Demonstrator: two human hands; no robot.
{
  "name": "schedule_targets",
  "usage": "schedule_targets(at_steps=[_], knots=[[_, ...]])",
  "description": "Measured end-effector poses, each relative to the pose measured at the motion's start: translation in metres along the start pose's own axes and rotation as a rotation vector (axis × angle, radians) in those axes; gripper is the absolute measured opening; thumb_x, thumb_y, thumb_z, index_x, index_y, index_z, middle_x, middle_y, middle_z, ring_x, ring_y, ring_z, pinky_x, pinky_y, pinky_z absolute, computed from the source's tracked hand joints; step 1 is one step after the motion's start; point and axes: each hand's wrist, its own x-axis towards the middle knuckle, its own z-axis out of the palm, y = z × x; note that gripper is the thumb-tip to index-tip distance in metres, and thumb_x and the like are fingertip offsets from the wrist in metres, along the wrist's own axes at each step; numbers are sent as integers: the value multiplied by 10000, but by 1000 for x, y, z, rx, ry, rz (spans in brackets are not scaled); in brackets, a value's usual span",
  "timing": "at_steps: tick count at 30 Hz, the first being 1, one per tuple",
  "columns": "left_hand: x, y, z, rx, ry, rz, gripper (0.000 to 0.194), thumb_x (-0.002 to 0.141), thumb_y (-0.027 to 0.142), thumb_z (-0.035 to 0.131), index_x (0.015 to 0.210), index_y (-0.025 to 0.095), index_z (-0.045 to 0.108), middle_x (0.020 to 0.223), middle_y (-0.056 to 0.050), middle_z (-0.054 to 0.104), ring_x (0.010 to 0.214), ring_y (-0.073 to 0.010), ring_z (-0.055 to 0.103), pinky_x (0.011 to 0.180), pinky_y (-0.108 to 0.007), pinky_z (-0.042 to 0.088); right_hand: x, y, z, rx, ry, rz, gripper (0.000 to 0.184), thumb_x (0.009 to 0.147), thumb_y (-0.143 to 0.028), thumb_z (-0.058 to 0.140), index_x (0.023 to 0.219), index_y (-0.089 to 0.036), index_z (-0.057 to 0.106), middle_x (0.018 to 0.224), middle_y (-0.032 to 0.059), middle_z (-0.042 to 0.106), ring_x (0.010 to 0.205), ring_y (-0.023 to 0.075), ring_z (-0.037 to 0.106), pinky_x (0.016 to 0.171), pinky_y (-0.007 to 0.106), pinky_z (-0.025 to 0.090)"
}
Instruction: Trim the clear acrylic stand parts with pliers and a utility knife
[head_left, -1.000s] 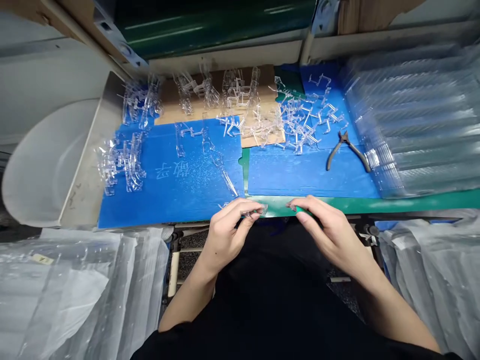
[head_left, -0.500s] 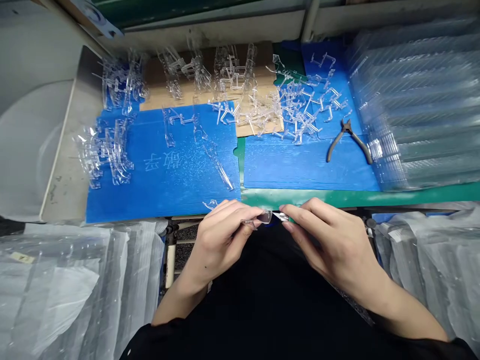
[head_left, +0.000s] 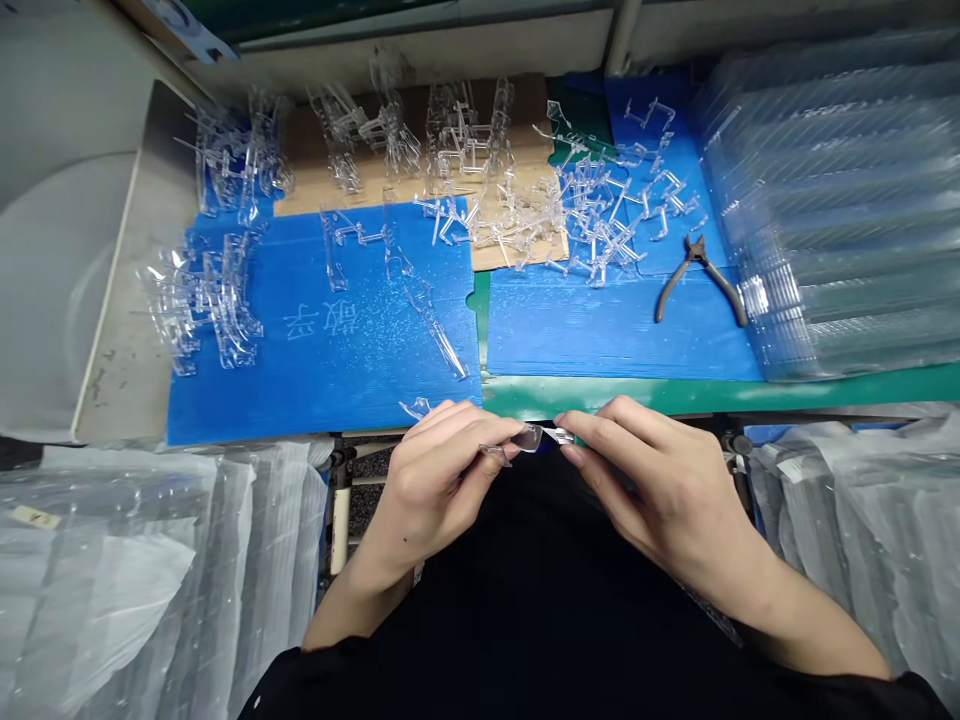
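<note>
My left hand (head_left: 439, 475) is closed on a clear plastic part (head_left: 529, 437), pinched between thumb and fingers; one end sticks out to the right and another bit shows below the fingers. My right hand (head_left: 649, 460) is closed too, its thumb and forefinger pinching a small shiny metal blade (head_left: 561, 435). The blade's tip meets the right end of the plastic part, or lies very close to it. Fingers cover most of both things. Just beyond my left hand, another clear plastic piece (head_left: 415, 408) lies at the edge of the blue sheet (head_left: 300, 390).
Clear molded parts (head_left: 217, 300) lie in groups at the left. Cut-off clear sprues (head_left: 600, 225) form a loose heap at centre right. Side cutters (head_left: 697, 275) rest on blue sheeting beside stacked clear trays (head_left: 847, 220). Wrapped stacks (head_left: 150, 570) stand on both sides below the bench.
The blade in my right hand has come slightly closer to the plastic part. Both hands keep their grip, and the view has shifted a little.
</note>
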Motion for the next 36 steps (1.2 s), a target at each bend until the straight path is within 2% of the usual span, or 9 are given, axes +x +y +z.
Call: schedule_targets(at_steps=[5, 10, 12, 14, 21, 25, 28, 32, 36], knots=[[-1, 8, 1, -89, -32, -46, 230, 1020, 86, 675, 1208, 202, 740, 987, -55, 777, 836, -169, 680, 802, -340, 489, 6, 9, 5, 64, 16, 73, 184, 1131, -258, 584, 1230, -193, 726, 932, 38, 677, 779, 167, 647, 711, 292, 467], [-4, 7, 3, -388, -17, -382, 144, 1063, 193, 669, 1114, 230, 799, 867, -20, 744, 743, -125, 662, 674, -245, 500, 8, 9, 4, 239, 98, 93, 142, 1122, -201, 589, 1208, -191, 702, 1033, 53, 734, 894, 181, 685, 843, 299, 509], [-4, 7, 4, -496, -30, -465, 148, 1075, 243, 666, 1088, 240, 813, 826, -10, 734, 690, -106, 632, 635, -219, 490, 8, 6, 2, 310, 101, 106, 115, 1104, -204, 635, 1203, -202, 695, 1041, 40, 741, 910, 171, 692, 853, 287, 513], [-5, 8, 6, -569, -45, -491, 157, 1080, 273, 667, 1077, 244, 821, 815, -8, 736, 680, -96, 628, 640, -203, 494, 8, 3, -1, 372, 96, 119, 114, 1077, -218, 695, 1191, -211, 699, 1041, 24, 748, 919, 162, 701, 846, 273, 516], [-9, 12, 9, -571, -63, -496, 147, 1072, 284, 682, 1089, 217, 812, 841, -30, 739, 726, -117, 639, 672, -231, 492, 9, -4, -4, 490, 67, 102, 141, 1039, -178, 747, 1174, -216, 730, 1019, -3, 745, 872, 129, 682, 802, 242, 515], [-13, 11, 13, -553, -42, -431, 159, 1083, 296, 657, 1089, 182, 768, 805, -32, 711, 676, -117, 596, 635, -239, 457, 7, -1, -3, 437, 51, 113, 275, 1096, -231, 665, 1371, -217, 680, 1093, 44, 714, 966, 177, 670, 893, 298, 533], [-15, 6, 19, -682, -9, -353, 223, 1124, 370, 567, 1171, 177, 669, 838, -39, 687, 636, -110, 547, 596, -237, 430, 5, 2, -2, 399, 32, 107, 329, 1142, -188, 538, 1457, -227, 626, 1148, 70, 688, 1056, 199, 653, 966, 332, 529], [-15, -2, 27, -786, 27, -280, 240, 1163, 398, 436, 1135, 197, 565, 939, -45, 627, 648, -99, 494, 620, -249, 417, 1, 2, -1, 367, 37, 75, 268, 1130, -145, 539, 1361, -221, 652, 1125, 77, 666, 1031, 200, 651, 926, 324, 527], [-14, -6, 29, -690, 72, -111, 237, 1165, 344, 433, 1020, 202, 555, 849, -20, 578, 670, -111, 479, 619, -239, 397, -5, -1, 3, 319, 31, -6, 325, 1121, -153, 570, 1437, -221, 604, 1071, 54, 667, 865, 167, 654, 787, 292, 514]])
